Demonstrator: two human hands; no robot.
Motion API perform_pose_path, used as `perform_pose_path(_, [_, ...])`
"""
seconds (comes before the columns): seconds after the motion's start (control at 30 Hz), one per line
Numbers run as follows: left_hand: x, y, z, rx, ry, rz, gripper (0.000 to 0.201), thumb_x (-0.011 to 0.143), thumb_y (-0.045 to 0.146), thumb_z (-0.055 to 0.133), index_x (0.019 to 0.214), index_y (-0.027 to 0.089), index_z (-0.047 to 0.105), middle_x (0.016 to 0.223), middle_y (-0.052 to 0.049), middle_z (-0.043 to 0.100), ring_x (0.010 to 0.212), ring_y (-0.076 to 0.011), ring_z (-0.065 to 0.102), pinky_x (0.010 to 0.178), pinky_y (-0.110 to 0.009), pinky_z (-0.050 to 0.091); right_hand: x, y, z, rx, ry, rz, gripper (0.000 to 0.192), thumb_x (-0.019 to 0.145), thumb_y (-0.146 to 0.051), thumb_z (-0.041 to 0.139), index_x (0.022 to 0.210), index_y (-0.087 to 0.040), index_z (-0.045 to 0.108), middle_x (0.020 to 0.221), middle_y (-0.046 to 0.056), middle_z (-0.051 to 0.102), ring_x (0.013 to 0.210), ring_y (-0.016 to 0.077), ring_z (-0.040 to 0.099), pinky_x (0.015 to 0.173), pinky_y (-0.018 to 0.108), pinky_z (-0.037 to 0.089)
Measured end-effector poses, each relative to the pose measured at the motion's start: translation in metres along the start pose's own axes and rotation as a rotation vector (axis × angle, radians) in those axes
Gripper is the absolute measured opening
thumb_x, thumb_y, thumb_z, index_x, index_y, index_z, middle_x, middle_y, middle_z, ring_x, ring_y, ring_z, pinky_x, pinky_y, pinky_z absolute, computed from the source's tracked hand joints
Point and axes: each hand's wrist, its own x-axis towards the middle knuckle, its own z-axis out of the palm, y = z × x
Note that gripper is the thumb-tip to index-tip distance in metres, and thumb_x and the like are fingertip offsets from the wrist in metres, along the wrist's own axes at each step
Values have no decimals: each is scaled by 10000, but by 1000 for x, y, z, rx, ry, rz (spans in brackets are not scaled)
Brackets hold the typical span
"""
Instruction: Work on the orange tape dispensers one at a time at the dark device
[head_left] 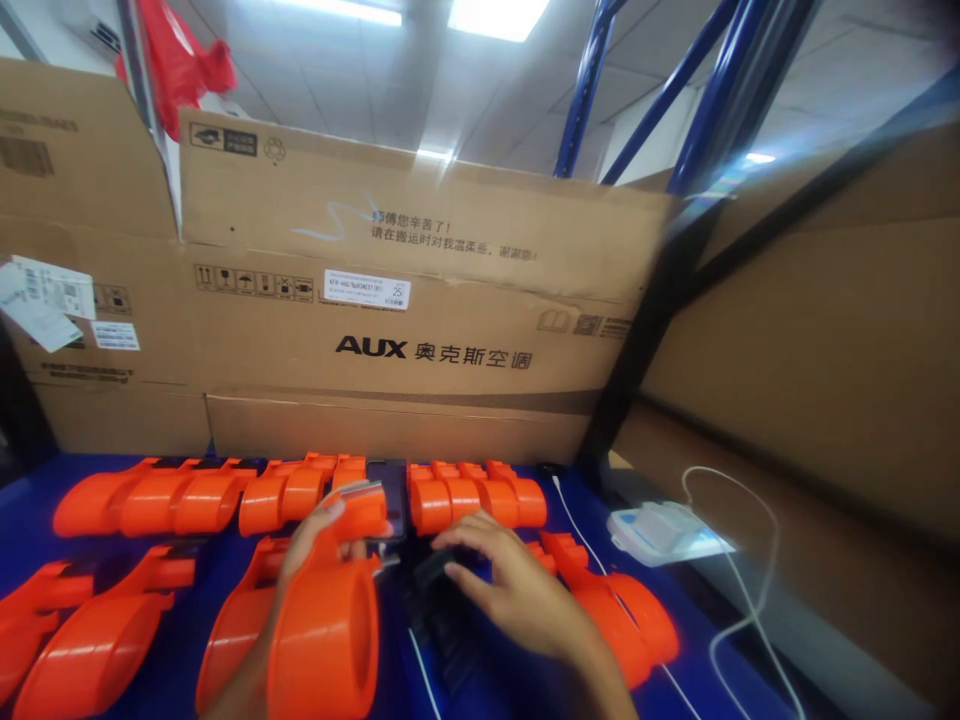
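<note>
My left hand [311, 545] grips a large orange plastic tape dispenser [330, 620], held upright near the bottom middle of the view. My right hand [510, 585] lies palm down to its right, with fingers spread over a small black part [433, 570] on the blue table [187, 640]. Whether those fingers pinch the black part is unclear. Several more orange dispensers [180, 495] lie in rows around both hands.
Big cardboard boxes [390, 300] form a wall behind the table. A white power strip [664, 530] with a white cable [739, 600] sits at the right. A dark phone [388, 490] lies among the dispensers. Blue shelf posts [585, 90] rise at the back.
</note>
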Motion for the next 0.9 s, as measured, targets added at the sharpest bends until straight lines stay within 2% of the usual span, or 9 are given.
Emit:
perform_pose_path(0.1, [3, -3, -3, -36, -59, -68, 421, 660, 531, 797, 821, 150, 721, 504, -38, 646, 431, -162, 573, 430, -243, 449, -6, 9, -1, -50, -50, 9, 206, 813, -116, 704, 943, -271, 742, 972, 19, 705, 971, 230, 633, 892, 380, 517])
perform_pose_path(0.23, [7, -8, -5, 4, -70, 11, 373, 714, 519, 760, 757, 154, 700, 501, -47, 654, 417, -145, 563, 429, -223, 435, -9, 18, 2, -93, -51, 27, 243, 784, -80, 705, 936, -267, 735, 966, 18, 699, 964, 225, 629, 896, 376, 513])
perform_pose_path(0.37, [12, -12, -4, 119, -85, 83, 397, 725, 508, 744, 853, 133, 715, 468, -42, 643, 387, -152, 559, 398, -215, 393, -4, 12, 1, -78, -26, 29, 173, 854, -131, 662, 955, -256, 726, 997, 34, 704, 980, 235, 626, 904, 392, 507])
perform_pose_path(0.43, [14, -15, -2, 166, -64, 115, 445, 715, 483, 754, 977, 127, 705, 442, -22, 626, 364, -163, 557, 379, -216, 358, 1, 5, 1, -46, 24, 18, 123, 918, -197, 619, 949, -246, 727, 977, 43, 708, 961, 236, 629, 892, 390, 507])
perform_pose_path(0.57, [6, -23, 12, 157, 13, 163, 619, 712, 459, 767, 1224, 155, 595, 555, -18, 687, 349, -150, 538, 373, -220, 330, 9, -11, 7, 80, 134, -13, 174, 980, -293, 568, 1020, -238, 729, 999, 52, 716, 955, 228, 642, 888, 364, 502])
perform_pose_path(0.63, [-2, -28, 20, 149, 51, 225, 595, 733, 459, 761, 1224, 186, 566, 612, -18, 700, 359, -127, 517, 390, -219, 346, 11, -16, 16, 156, 191, -4, 201, 982, -325, 573, 1085, -240, 723, 1042, 56, 722, 967, 227, 648, 883, 353, 502])
perform_pose_path(0.73, [-10, -34, 27, 160, 37, 295, 527, 762, 455, 750, 1187, 227, 537, 550, 34, 636, 354, -102, 467, 399, -199, 323, 14, -19, 34, 269, 269, 58, 252, 959, -380, 607, 1126, -224, 716, 993, 54, 727, 888, 215, 651, 804, 323, 514])
perform_pose_path(0.8, [-13, -37, 27, 197, 6, 294, 499, 779, 446, 739, 1177, 230, 529, 494, 61, 585, 360, -98, 456, 412, -191, 314, 15, -19, 46, 371, 292, 98, 267, 942, -412, 626, 1080, -202, 718, 895, 40, 713, 799, 197, 638, 733, 299, 513])
perform_pose_path(0.9, [-12, -38, 23, 260, -43, 278, 467, 808, 420, 717, 1185, 220, 527, 503, 60, 583, 382, -102, 473, 440, -201, 333, 17, -20, 56, 543, 314, 118, 262, 916, -433, 659, 970, -183, 712, 854, 33, 700, 788, 192, 638, 742, 297, 516])
